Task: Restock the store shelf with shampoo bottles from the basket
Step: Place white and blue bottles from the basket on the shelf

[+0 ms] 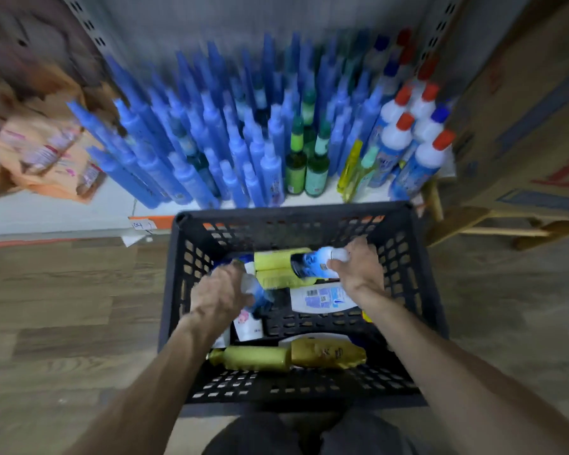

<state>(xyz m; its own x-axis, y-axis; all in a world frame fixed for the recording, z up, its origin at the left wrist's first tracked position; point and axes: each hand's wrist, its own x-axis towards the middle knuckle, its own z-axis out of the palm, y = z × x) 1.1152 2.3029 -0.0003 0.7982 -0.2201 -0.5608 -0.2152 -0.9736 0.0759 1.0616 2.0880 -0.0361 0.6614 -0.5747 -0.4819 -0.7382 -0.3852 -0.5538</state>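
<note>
Wood-grain floor (63,307) runs up to a low store shelf (79,211), its white deck crowded toward the right end with upright stock: rows of blue bottles (211,142), a few green bottles (306,159), and red-capped white bottles (421,152) at the right corner. Orange packets (46,152) lie at the shelf's left end, and cardboard boxes (523,126) stand beyond its right end. A black slotted basket (178,290) sits on the floor against the shelf's front edge, probably so each bottle needs only a short lift.

Both hands are down inside the basket. The right hand (358,269), near the far right corner, has its fingers curled round the cap end of a blue-and-white shampoo bottle (312,262), which lies across two yellow bottles (280,261) by the far edge. The left hand (220,292), near the left wall, wraps a pale blue bottle (255,292) — blur hides the exact finger hold. One bottle per hand looks like a way to halve the trips.

Unclaimed stock waits close by. A white barcode-labelled bottle (322,298) lies just beside the right wrist, a white flower-print bottle (248,323) lies just beside the left wrist, and two golden bottles (329,353) lie along the near edge. Bare deck left of the blue rows suggests room for them.
</note>
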